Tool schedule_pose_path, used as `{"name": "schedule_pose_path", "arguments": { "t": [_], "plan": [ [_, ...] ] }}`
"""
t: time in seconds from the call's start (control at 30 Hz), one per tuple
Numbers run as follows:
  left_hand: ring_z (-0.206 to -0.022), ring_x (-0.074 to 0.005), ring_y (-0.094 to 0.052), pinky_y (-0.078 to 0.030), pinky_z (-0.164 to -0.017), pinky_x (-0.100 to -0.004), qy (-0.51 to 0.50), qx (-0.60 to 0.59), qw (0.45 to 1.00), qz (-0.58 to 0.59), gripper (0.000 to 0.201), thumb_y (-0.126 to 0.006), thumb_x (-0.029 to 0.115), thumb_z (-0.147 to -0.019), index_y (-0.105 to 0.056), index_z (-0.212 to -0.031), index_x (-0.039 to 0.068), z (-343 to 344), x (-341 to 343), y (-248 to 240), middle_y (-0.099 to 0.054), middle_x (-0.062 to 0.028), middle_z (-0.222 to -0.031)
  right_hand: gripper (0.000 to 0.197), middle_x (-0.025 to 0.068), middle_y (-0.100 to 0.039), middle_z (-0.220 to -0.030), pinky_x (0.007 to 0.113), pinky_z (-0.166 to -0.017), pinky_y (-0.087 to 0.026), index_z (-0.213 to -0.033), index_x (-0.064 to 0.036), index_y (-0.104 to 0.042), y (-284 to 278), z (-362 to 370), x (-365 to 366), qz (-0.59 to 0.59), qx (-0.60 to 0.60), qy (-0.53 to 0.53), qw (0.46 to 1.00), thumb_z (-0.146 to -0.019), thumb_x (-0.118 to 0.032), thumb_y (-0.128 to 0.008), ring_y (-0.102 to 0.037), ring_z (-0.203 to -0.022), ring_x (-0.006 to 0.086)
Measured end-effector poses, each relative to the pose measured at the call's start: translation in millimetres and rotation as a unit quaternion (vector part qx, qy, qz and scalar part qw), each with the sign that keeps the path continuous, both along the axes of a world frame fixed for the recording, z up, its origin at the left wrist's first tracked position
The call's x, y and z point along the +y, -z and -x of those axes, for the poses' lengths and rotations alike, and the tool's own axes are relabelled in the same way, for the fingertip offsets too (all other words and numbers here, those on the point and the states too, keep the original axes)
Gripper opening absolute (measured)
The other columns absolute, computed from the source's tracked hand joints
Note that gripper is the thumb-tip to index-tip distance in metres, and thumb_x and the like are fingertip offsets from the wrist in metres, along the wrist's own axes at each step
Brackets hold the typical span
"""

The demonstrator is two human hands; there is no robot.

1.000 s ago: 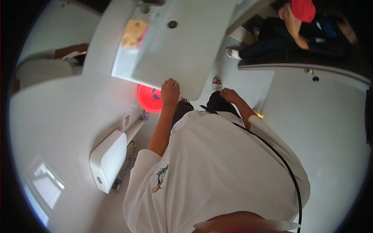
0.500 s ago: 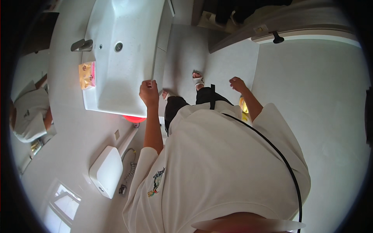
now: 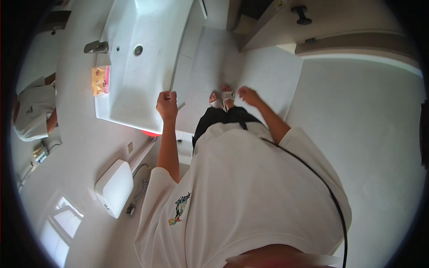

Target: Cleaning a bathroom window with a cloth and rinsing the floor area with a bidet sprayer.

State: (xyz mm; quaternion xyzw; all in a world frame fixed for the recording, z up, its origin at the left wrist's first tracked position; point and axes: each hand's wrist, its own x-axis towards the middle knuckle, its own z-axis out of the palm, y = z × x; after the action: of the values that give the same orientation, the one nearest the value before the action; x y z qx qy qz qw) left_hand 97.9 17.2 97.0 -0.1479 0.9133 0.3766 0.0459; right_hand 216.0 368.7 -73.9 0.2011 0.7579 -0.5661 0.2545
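My left hand [image 3: 167, 106] is raised beside the front edge of the white washbasin [image 3: 134, 91], its fingers curled closed. A small pale spot shows at its fingertips, too small to name. Farther right, my right hand [image 3: 250, 96] hangs in front of my body above the floor. Its fingers are loosely curled in, and no object shows in them. A grey tap [image 3: 96, 47] stands at the basin's left side. Near it, a yellow and pink packet [image 3: 101, 81] rests on the basin's rim.
A wooden door [image 3: 277, 22] with a black knob [image 3: 301, 15] stands at the far right. Part of a red basin [image 3: 151, 133] shows below the washbasin. A toilet with a white lid or tank [image 3: 114, 188] is at the near left, a coiled hose beside it. Light grey floor [image 3: 268, 67] stretches ahead.
My right hand has swung left, in front of my body. My feet have come side by side. The door looks larger and nearer, and dark-clothed legs behind it no longer show.
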Motion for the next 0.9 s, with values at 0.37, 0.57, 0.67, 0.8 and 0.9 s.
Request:
{"name": "schedule_pose_path", "arguments": {
  "t": [0.37,0.57,0.67,0.8,0.9],
  "plan": [
    [-0.075,-0.0123,-0.064,-0.052,-0.072,-0.0293,-0.087,0.084,0.987,-0.109,0.026,-0.078,0.025,-0.086,-0.069,-0.098,0.004,33.6,15.9,-15.7,-0.070,-0.0052,-0.084,0.033,0.0144,-0.073,-0.098,0.036,-0.085,-0.053,-0.106,-0.0056,-0.068,-84.4,18.2,-22.0,-0.051,-0.057,-0.110,0.991,-0.096,-0.035,-0.058,-0.070,-0.095,0.0273],
    [-0.084,-0.0105,-0.066,-0.055,-0.077,-0.0264,0.082,-0.041,0.965,-0.247,0.030,-0.079,0.010,-0.085,-0.061,-0.108,0.003,-21.7,139.2,53.4,-0.068,-0.0047,-0.097,0.040,0.0032,-0.066,-0.104,0.031,-0.078,-0.055,-0.130,-0.0095,-0.056,-82.1,48.5,-34.0,0.336,-0.103,0.086,0.932,-0.102,-0.038,-0.054,-0.065,-0.087,0.0132],
    [-0.092,-0.0136,-0.067,-0.055,-0.082,-0.0274,0.083,-0.120,0.968,-0.204,0.032,-0.077,0.008,-0.086,-0.058,-0.113,0.004,-30.0,192.9,123.3,-0.069,-0.0075,-0.098,0.042,0.0032,-0.065,-0.104,0.029,-0.076,-0.056,-0.133,-0.0089,-0.053,-5.0,42.5,-15.8,0.355,-0.122,0.136,0.917,-0.101,-0.035,-0.057,-0.065,-0.087,0.0122],
    [-0.115,-0.0210,-0.062,-0.051,-0.098,-0.0334,0.099,-0.240,0.877,-0.405,0.050,-0.067,0.000,-0.091,-0.043,-0.134,0.007,-36.0,223.0,228.6,-0.063,-0.0156,-0.123,0.040,0.0043,-0.065,-0.104,0.027,-0.073,-0.055,-0.131,-0.0086,-0.054,113.0,31.3,22.8,0.351,-0.125,0.201,0.906,-0.099,-0.030,-0.063,-0.065,-0.085,0.0115],
    [-0.126,-0.0244,-0.054,-0.048,-0.100,-0.0334,0.076,-0.260,0.869,-0.415,0.053,-0.064,0.003,-0.093,-0.039,-0.139,0.008,-50.8,249.7,288.5,-0.052,-0.0156,-0.139,0.036,0.0019,-0.065,-0.095,0.024,-0.068,-0.053,-0.123,-0.0078,-0.058,194.2,7.6,63.1,0.333,-0.123,0.227,0.907,-0.096,-0.030,-0.067,-0.063,-0.079,0.0079]
  ]
}}
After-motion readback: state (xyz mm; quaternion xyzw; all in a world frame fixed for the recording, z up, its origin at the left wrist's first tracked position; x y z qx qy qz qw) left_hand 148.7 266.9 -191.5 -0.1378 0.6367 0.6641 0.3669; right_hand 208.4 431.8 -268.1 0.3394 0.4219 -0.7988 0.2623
